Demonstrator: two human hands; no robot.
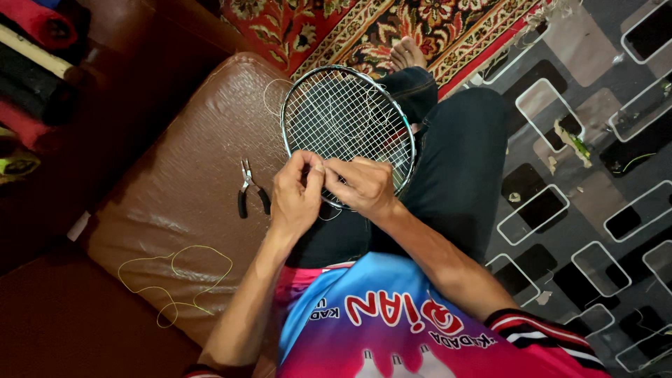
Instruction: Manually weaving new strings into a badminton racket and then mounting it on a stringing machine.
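Head view, looking down at seated person's lap. Racket head (348, 126) sits centre frame, upper half, resting across the dark-trousered knee (448, 161), its near rim toward the body. Both hands meet at that near rim, centre of frame. Left hand (296, 192) has fingers curled shut with thumb and forefinger pinched at the frame edge; right hand (362, 185) is likewise closed, fingertips pinched just beside the left. What they pinch is too fine to resolve; judged to be the string end at the rim, since loose pale string loops off the upper-left edge of the racket head. Step in hand, as judged: working or tying off string at a grommet on the near rim. Next move would call for steady tension on the string with one hand while the other threads or cinches, without letting the racket roll off the knee. Surroundings: small pliers (250, 187) with dark handles lie on the brown cushion (182, 182) just left of the left hand, within reach, untouched. A loose yellow string coil (175, 280) lies on the same cushion, lower left, well apart. Patterned red rug (392, 28) upper centre; a bare foot (407, 52) at its edge. Hands themselves hide the working point; nothing else obstructs.
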